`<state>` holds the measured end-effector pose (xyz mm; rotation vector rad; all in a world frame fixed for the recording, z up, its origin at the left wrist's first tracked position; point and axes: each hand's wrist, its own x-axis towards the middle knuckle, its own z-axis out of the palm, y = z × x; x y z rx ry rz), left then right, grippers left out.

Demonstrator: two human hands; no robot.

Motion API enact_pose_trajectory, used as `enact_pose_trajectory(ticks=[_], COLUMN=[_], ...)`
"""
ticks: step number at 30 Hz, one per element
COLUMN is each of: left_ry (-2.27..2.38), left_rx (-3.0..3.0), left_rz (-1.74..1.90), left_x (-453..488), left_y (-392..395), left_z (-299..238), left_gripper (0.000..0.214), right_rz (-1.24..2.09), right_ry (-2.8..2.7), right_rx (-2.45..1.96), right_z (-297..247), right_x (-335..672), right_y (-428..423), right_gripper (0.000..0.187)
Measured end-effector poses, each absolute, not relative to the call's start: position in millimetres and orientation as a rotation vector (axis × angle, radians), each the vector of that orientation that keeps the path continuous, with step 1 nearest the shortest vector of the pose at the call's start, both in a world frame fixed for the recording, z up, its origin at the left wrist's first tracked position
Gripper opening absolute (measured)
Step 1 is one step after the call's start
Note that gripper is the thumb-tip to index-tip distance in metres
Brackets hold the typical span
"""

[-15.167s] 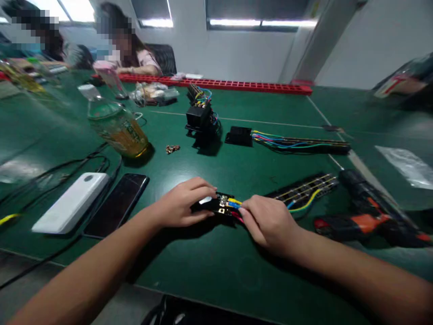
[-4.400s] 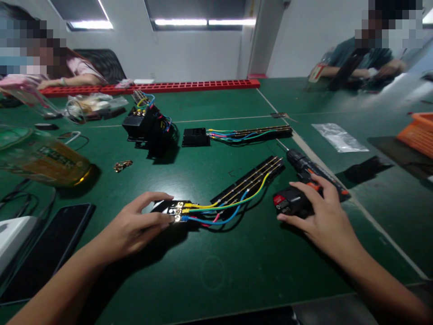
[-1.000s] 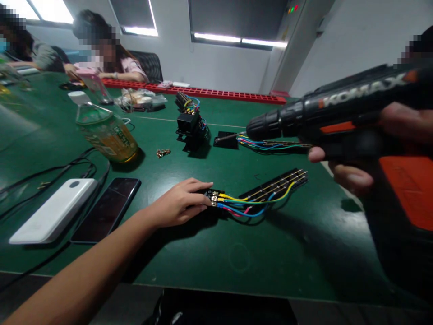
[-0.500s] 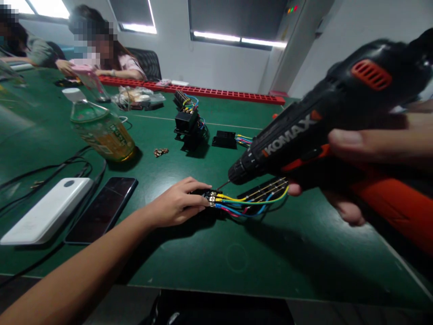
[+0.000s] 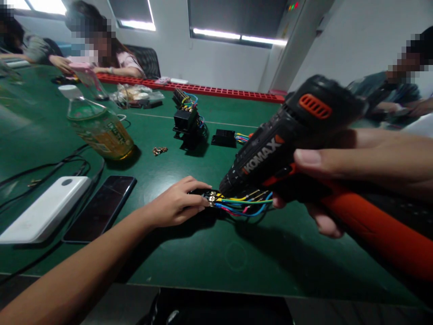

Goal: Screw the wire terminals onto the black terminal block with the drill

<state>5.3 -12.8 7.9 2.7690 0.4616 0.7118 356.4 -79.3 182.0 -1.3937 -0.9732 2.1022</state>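
Observation:
My left hand (image 5: pixel 184 201) is closed on a black terminal block (image 5: pixel 204 194) with brass-coloured screws, holding it against the green table. Yellow, green, blue and red wires (image 5: pixel 240 201) run from its right side toward a dark strip with metal contacts, partly covered by the drill. My right hand (image 5: pixel 338 167) grips a black and orange cordless drill (image 5: pixel 264 155) marked KOMAX. Its nose points down and left at the terminal block, close to the wire ends; the bit's tip is hidden from me.
Left of my hand lie a phone (image 5: pixel 100 208), a white power bank (image 5: pixel 45 210), black cables and a bottle of amber drink (image 5: pixel 101 128). Beyond are small screws (image 5: pixel 159 150), black wired assemblies (image 5: pixel 186 119) and another wired block (image 5: pixel 223 137). Other people sit around the table.
The drill in my right hand has moved left and down, its nose now close to the terminal block. My left hand keeps its hold. A person at the right has come into view.

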Motion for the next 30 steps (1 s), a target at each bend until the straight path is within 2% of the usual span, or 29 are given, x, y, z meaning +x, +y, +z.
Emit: enact_pose_trajectory(ticks=[2, 8, 13, 19, 24, 30], left_ry=[0.457, 0.453, 0.438, 0.440, 0.419, 0.452], left_rx=[2.765, 2.763, 2.785, 2.784, 2.749, 2.737], left_rz=[0.724, 0.713, 0.763, 0.752, 0.756, 0.730], left_x=[6, 5, 3, 3, 2, 2], left_y=[-13, -13, -13, -11, -9, -10], left_z=[8, 6, 5, 0, -3, -1], left_gripper=[0.017, 0.018, 0.019, 0.019, 0.018, 0.017], right_rz=[2.136, 1.930, 2.133, 2.074, 1.989, 2.129], right_ry=[-0.911, -0.775, -0.864, -1.077, -1.178, -1.621], right_rx=[-1.381, -1.475, -1.396, -1.430, -1.518, -1.531], right_z=[183, 192, 203, 213, 212, 216], right_x=[354, 342, 336, 330, 339, 335], right_y=[-81, -92, -78, -63, -52, -39], right_gripper=[0.042, 0.040, 0.048, 0.044, 0.028, 0.031])
